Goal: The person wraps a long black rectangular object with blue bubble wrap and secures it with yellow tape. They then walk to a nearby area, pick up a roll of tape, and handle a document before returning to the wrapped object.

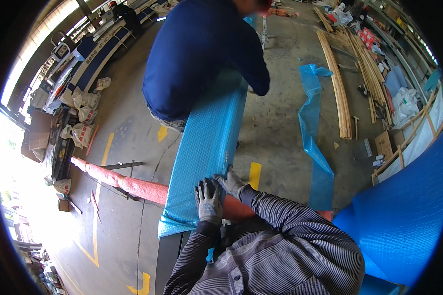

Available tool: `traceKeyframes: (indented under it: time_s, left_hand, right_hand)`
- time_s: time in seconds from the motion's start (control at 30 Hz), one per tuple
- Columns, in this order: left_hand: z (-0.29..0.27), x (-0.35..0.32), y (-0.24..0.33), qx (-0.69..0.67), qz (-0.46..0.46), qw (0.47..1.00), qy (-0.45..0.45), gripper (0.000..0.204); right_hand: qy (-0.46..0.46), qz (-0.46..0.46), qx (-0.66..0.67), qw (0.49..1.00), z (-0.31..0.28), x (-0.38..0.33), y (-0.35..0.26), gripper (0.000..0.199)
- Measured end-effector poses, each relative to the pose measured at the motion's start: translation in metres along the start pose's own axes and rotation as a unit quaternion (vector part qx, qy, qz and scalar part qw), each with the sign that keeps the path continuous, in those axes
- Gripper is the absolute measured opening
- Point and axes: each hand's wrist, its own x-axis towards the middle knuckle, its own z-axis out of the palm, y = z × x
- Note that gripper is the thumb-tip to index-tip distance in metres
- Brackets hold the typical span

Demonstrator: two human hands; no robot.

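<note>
The left hand point(209, 200), in a grey work glove, lies flat on the blue bubble wrap point(209, 142), fingers spread apart and pressing down near the sheet's near end; the right hand point(231, 182), gloved the same, rests just beside it at the sheet's right edge, fingers apart and holding nothing; the wrap covers a long narrow panel point(170, 258) that runs away from the person, its dark end showing bare below the sheet's crinkled near edge; at the far end a co-worker in a dark blue top point(197, 54) bends over the same sheet; an orange-pink padded beam point(128, 184) passes under the panel across the concrete floor point(275, 123); a loose strip of blue film point(312, 132) lies on the floor to the right, and a large blue roll point(403, 216) sits close by the person's right side; judging from this, the wrap could slide or wrinkle if the two people pull unevenly, since only flat palms pin it; the near edge already puckers and may leave the panel's end uncovered; the loose film on the floor looks a likely trip or slip hazard
</note>
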Motion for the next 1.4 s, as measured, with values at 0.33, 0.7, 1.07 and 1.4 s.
traceKeyframes:
  time_s: [0.33,0.7,1.07,1.4]
  left_hand:
    - [-0.003,-0.001,0.001,0.005,0.002,1.000,-0.010,0.065]
    - [0.002,-0.002,-0.002,0.022,0.013,0.999,-0.025,0.073]
    - [0.005,0.000,-0.003,0.019,0.007,0.999,-0.027,0.070]
    - [0.005,-0.001,-0.005,0.034,0.009,0.999,-0.036,0.073]
  right_hand:
    - [0.007,0.034,-0.051,0.998,-0.006,-0.008,-0.016,0.099]
    - [0.001,0.044,-0.053,0.998,-0.017,-0.019,-0.047,0.107]
    - [-0.001,0.043,-0.059,0.997,-0.024,-0.024,-0.066,0.102]
    - [-0.012,0.076,-0.070,0.995,-0.036,-0.036,-0.096,0.099]
